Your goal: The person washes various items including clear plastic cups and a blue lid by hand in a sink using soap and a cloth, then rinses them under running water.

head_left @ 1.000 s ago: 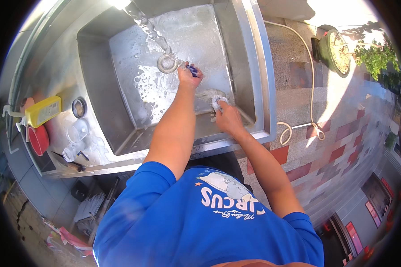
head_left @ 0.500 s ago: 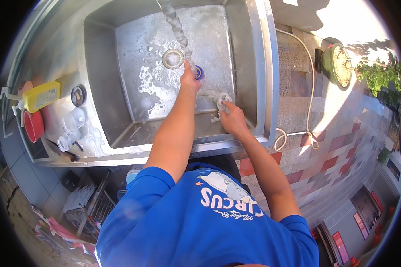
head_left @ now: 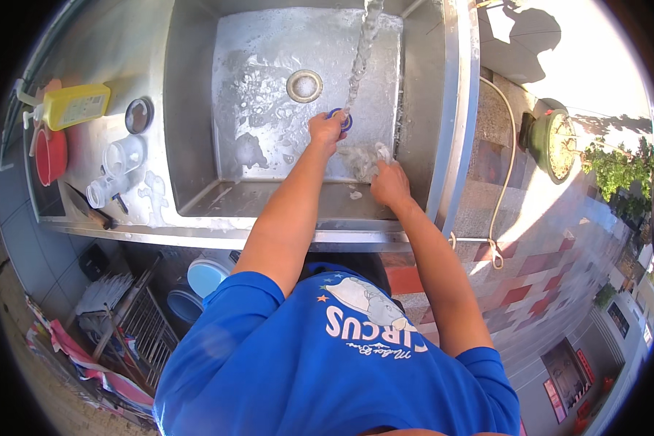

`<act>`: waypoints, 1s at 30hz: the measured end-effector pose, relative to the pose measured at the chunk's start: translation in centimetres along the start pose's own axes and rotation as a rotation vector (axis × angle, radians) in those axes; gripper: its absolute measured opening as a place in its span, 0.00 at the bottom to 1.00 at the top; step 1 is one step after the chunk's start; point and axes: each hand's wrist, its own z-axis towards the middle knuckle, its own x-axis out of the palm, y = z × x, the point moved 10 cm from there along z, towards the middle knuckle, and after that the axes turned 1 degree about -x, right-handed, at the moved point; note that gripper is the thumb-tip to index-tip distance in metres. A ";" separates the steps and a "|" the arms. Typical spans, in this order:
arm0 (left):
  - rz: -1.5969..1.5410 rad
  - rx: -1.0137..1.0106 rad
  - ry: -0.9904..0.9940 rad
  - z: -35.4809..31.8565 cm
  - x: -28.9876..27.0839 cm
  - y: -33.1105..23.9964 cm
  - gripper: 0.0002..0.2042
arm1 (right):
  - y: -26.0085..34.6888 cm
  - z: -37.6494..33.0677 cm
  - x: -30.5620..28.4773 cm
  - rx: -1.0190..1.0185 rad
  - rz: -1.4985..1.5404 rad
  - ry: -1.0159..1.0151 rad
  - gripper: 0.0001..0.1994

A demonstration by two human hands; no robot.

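Note:
Inside the metal sink (head_left: 432, 94), my left hand (head_left: 327, 132) is closed on the edge of a small round blue lid (head_left: 339, 120). A stream of water (head_left: 365, 47) falls from above onto or right beside the lid. To the right and nearer, my right hand (head_left: 391, 183) grips a whitish, see-through wad (head_left: 363, 161), perhaps a scrubbing mesh or plastic; its kind is unclear. Beyond my left hand lies the round drain (head_left: 304, 86), with suds (head_left: 249, 151) spread on the wet sink floor.
On the left counter stand a yellow bottle (head_left: 80, 105), a red container (head_left: 51, 156), a dark round lid (head_left: 139, 115), clear plastic jars (head_left: 123, 155) and a knife (head_left: 87, 207). A hose (head_left: 511, 156) runs along the ground to the right. Buckets (head_left: 209, 276) sit below the counter.
The whole view has shifted, so the sink appears farther right and higher. My left hand with the blue lid is slightly nearer me relative to the drain. Both hands keep their holds.

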 end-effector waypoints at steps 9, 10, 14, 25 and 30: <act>0.461 0.271 -0.158 -0.9 -1.5 -1.7 0.30 | 6.0 7.0 0.8 0.314 1.400 0.000 0.17; 0.512 0.300 -0.133 -1.3 -0.4 -2.1 0.29 | 6.4 8.6 1.5 0.302 1.400 0.019 0.17; 0.268 0.196 -0.074 -2.7 1.8 -2.2 0.25 | 5.4 13.3 1.5 0.295 1.631 -0.058 0.16; 0.022 0.272 -0.307 -5.1 1.5 -6.1 0.15 | -0.5 29.0 7.8 0.230 1.133 0.036 0.18; 0.014 0.357 -0.377 -3.2 -0.4 -6.2 0.15 | 3.3 28.9 11.0 0.227 1.330 0.294 0.17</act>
